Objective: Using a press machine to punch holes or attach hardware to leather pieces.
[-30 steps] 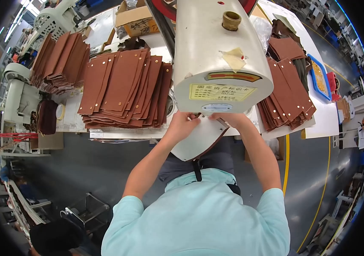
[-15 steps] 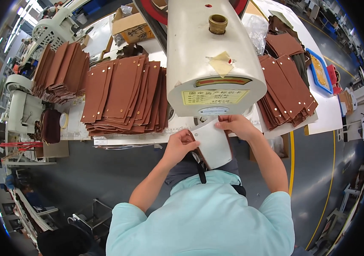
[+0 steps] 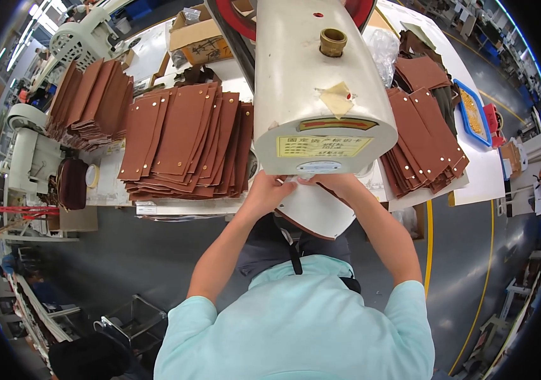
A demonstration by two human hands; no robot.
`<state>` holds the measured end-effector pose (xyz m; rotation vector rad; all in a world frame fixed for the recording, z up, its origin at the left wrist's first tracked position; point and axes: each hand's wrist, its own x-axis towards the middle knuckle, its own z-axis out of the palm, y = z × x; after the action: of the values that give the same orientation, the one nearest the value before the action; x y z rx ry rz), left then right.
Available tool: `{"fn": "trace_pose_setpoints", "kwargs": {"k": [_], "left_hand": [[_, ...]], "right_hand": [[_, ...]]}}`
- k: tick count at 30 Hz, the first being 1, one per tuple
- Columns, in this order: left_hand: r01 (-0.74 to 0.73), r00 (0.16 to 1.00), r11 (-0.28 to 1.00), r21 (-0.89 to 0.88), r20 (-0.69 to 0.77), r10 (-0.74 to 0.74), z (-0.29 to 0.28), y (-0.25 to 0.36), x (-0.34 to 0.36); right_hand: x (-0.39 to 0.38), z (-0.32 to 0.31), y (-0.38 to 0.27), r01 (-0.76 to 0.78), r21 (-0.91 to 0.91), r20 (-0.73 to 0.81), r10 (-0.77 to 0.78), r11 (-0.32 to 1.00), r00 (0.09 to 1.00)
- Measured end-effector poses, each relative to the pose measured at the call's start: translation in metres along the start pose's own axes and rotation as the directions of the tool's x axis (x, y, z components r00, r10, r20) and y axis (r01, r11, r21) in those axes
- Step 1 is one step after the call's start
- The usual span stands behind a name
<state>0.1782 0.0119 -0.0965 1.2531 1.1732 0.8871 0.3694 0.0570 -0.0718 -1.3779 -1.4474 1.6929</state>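
A panel point(image 3: 318, 212), white on its upper face and reddish-brown along its edge, hangs over the table's front edge. Its far end runs under the head of a cream-coloured press machine point(image 3: 321, 73), which hides that end. My left hand point(image 3: 265, 195) is closed on the panel's left edge, thumb reaching inward over the white face. On the other side my right hand point(image 3: 339, 185) grips the panel close under the machine head, with its fingertips partly hidden. Stacks of brown panels with metal snaps flank the machine, one wide stack point(image 3: 172, 136) at left and another point(image 3: 424, 136) at right.
Farther left stands another pile of brown panels point(image 3: 96, 101). A blue tray point(image 3: 473, 114) of small yellowish pieces sits at the table's right edge. Behind the left stack is a cardboard box point(image 3: 201, 41). A dark red pouch point(image 3: 73, 183) and a tape roll point(image 3: 92, 176) lie at far left.
Both hands have moved away from me, toward the machine, and the panel has turned and slid farther under its head. My left hand has shifted up closer to my right.
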Motion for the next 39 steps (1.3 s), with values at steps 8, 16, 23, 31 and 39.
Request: {"fn": "trace_pose_setpoints", "kwargs": {"k": [8,16,23,31,39], "left_hand": [[0.035,0.998,0.999,0.02,-0.052,-0.034,0.005,-0.003,0.003],[0.014,0.992,0.995,0.1,-0.128,-0.001,0.008,-0.008,0.008],[0.014,0.988,0.992,0.125,-0.155,0.006,0.007,-0.021,0.006],[-0.322,0.829,0.796,0.513,-0.254,0.499,-0.042,0.023,-0.057],[0.146,0.884,0.528,0.837,-0.35,0.311,-0.187,0.03,-0.056]], "right_hand": [[-0.008,0.002,-0.009,0.044,0.148,-0.049,-0.038,0.988,0.998],[0.001,-0.011,0.009,0.024,0.183,0.009,-0.026,0.983,1.0],[-0.012,-0.017,0.022,-0.227,0.107,0.018,0.227,0.968,0.974],[-0.121,-0.071,0.025,0.101,-0.527,0.234,0.03,0.844,0.972],[-0.178,-0.215,-0.048,-0.164,-0.873,-0.373,-0.41,0.46,0.832]]}}
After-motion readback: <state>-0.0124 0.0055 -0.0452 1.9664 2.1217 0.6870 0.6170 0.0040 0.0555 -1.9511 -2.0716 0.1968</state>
